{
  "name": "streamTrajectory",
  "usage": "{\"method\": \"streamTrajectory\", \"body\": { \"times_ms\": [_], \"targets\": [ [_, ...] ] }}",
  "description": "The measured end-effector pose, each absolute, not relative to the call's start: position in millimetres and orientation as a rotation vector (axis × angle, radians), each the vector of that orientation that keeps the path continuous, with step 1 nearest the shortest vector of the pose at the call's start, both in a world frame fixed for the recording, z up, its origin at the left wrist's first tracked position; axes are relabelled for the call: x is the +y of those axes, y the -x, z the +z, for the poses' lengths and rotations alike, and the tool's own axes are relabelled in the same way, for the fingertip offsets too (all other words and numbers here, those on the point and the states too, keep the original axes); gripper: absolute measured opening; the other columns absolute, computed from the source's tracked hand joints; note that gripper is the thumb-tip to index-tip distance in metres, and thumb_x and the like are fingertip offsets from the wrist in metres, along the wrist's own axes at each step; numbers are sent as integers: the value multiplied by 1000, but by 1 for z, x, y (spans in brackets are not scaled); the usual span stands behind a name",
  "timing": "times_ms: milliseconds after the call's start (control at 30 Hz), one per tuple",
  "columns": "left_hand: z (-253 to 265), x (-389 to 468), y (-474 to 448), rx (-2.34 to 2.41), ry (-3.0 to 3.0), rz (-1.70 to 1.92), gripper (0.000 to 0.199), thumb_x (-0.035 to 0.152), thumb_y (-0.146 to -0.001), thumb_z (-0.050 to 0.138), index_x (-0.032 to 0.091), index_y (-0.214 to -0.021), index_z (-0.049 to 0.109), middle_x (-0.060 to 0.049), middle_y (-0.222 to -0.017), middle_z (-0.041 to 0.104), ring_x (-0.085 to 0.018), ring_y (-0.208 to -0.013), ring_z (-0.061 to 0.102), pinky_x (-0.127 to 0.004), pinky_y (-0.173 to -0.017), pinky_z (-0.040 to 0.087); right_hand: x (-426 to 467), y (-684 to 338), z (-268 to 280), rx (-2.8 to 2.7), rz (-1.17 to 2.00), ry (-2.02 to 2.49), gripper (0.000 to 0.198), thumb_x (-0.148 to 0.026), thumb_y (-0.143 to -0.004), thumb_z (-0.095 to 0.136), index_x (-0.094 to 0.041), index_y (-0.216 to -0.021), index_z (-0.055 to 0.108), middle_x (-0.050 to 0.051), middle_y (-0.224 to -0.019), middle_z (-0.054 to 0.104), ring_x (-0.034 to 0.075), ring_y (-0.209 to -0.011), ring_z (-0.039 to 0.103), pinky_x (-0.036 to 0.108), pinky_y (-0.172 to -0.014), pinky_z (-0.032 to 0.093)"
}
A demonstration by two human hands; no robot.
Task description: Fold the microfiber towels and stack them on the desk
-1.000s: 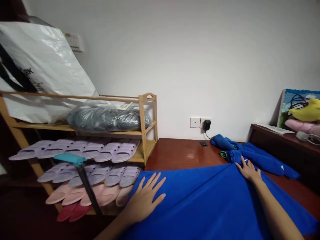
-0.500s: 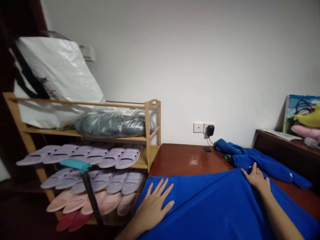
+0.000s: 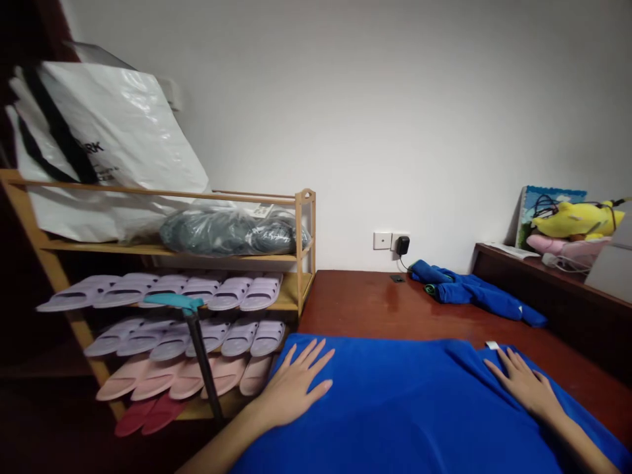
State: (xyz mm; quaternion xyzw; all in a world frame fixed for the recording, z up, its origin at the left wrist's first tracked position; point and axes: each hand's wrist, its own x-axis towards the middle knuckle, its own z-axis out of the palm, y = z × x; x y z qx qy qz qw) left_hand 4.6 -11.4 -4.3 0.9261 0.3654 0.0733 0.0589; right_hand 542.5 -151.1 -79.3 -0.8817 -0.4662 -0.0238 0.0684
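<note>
Reddish-brown wood is seen on the tabletop [image 3: 355,303], which is backed by a white wall [image 3: 370,131] beyond the blue cloth [image 3: 395,408]. The blue cloth is spread over the near part of the tabletop, and its near side is cut off by the bottom of the view. Shallow creases are seen in it, and a small white label [image 3: 492,345] is visible along its far edge, toward the right.

On the left part of the blue cloth, the left hand [image 3: 296,388] is laid palm down, with its fingers spread apart. On the right part, just beside the label, the right hand [image 3: 526,385] is rested palm down; its thumb is held away from the other fingers, some of which are set closer together.

Beyond the blue cloth and toward its right, a rolled blue bundle [image 3: 474,293] is laid, well apart from it. Behind the blue cloth, a black plug [image 3: 403,245] is fitted to the wall. Farther right of the blue cloth, a yellow plush toy [image 3: 575,220] is perched on a raised dark shelf [image 3: 523,276].

To the left of the blue cloth, a wooden rack [image 3: 299,263] is filled with purple slippers [image 3: 79,293], pink slippers [image 3: 121,382] and red slippers [image 3: 170,408]; a white bag [image 3: 133,105] and a plastic-wrapped grey bundle [image 3: 222,230] are kept on its upper shelf.
</note>
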Motion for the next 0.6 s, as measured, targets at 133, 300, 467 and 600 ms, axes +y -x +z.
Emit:
{"method": "streamTrajectory", "body": {
  "times_ms": [133,300,467,600],
  "targets": [
    [-3,-18,11,1062,-2798,221,56,60,-93,29,38,-143,24,-2,-151,18,-28,-138,17,-57,-109,12,-174,-557,-82,-1421,-62,2688,73,-70,-73,26,-31,-132,44,3,-144,33,29,-136,22,57,-104,28],
    [0,0,-3,1120,-2765,199,57,62,-93,24,36,-144,24,-3,-152,19,-25,-139,16,-55,-109,10,-148,-577,-79,-1271,-73,2732,83,-72,-75,19,-23,-140,33,7,-147,28,27,-138,18,57,-107,20],
    [-2,17,-17,1175,-2769,188,58,63,-92,23,37,-143,25,-2,-152,19,-24,-139,15,-54,-109,9,-115,-587,-78,-1162,-91,2760,87,-78,-73,14,-26,-141,31,10,-146,29,32,-133,26,60,-103,20],
    [-6,22,-23,1273,-2781,280,63,62,-93,20,29,-146,20,-4,-152,17,-23,-140,13,-51,-110,9,-97,-596,-75,-1177,-81,2758,85,-77,-73,16,-28,-141,31,9,-147,27,32,-133,25,59,-103,19]
  ]
}}
